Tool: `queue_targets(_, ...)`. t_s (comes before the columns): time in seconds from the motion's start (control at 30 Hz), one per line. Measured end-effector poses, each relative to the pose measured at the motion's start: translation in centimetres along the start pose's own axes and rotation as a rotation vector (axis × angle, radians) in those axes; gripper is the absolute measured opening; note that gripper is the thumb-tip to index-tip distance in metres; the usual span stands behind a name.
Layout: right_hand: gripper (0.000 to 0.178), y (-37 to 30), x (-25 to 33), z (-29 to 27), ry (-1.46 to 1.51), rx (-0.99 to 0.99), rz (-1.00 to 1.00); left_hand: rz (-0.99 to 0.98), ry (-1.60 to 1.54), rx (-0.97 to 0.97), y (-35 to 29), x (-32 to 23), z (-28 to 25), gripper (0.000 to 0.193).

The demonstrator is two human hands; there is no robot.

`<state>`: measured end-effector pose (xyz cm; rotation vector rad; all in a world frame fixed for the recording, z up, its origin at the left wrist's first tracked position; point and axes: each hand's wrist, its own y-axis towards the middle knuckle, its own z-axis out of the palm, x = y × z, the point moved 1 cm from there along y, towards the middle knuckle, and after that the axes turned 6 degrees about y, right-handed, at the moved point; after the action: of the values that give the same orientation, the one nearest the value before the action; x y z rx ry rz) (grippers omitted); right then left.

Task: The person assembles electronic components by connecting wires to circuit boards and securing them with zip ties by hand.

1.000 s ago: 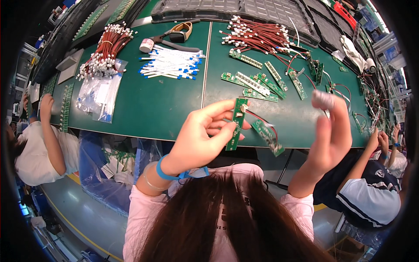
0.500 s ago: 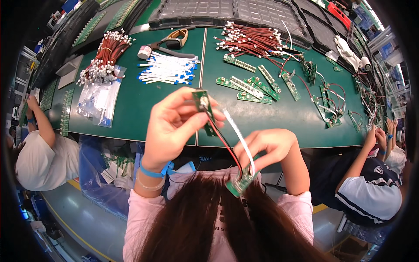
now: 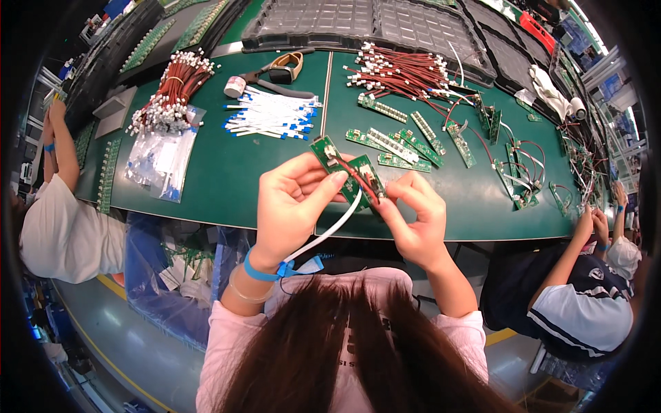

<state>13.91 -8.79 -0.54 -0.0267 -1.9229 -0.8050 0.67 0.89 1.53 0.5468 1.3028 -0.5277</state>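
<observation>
Above the table's near edge, my left hand (image 3: 284, 210) pinches a narrow green circuit board (image 3: 322, 146) between thumb and fingers. My right hand (image 3: 418, 224) grips a second green circuit board (image 3: 363, 165) by its right side, close against the first. Red and black wires (image 3: 367, 180) run between the two boards. A white flat cable (image 3: 339, 225) curves down from the boards toward the blue wristband (image 3: 260, 272) on my left wrist; where it ends is hard to make out. Fingers cover parts of both boards.
Loose circuit boards (image 3: 391, 146) and a pile of red-black wire leads (image 3: 406, 72) lie beyond my hands. White flat cables (image 3: 272, 113), pliers (image 3: 265, 81), a bundled wire bunch (image 3: 172, 89) and a plastic bag (image 3: 157, 162) lie left. Black trays (image 3: 313, 27) stand behind. People work at both sides.
My right hand has risen from near my chest, bringing its board up beside the left one. The white cable now swings down toward my left wrist.
</observation>
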Motion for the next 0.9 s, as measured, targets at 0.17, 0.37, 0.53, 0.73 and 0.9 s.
queue_targets(0.17, 0.017, 0.5, 1.2, -0.4, -0.127, 0.069, 0.018, -0.076, 0.063, 0.014, 0.6, 1.3, -0.5, 0.013)
queue_targets(0.37, 0.029, -0.1, 3.9, -0.4, -0.128, 0.11, -0.351, -0.208, 0.095, 0.132, 1.5, 3.0, 0.1, 0.015)
queue_targets(0.53, 0.033, 0.0, 5.1, 1.3, -0.085, 0.267, -0.325, -0.224, 0.166, 0.289, 1.4, 3.3, 1.6, 0.017)
queue_targets(0.73, 0.027, -0.4, 4.7, 1.3, -0.152, 0.313, -0.302, -0.256, 0.184, 0.363, 1.4, 4.0, 2.0, 0.012)
queue_targets(0.9, 0.024, -0.5, 4.5, 0.5, -0.212, 0.287, -0.318, -0.235, 0.165, 0.376, 1.2, 3.8, 2.2, 0.011)
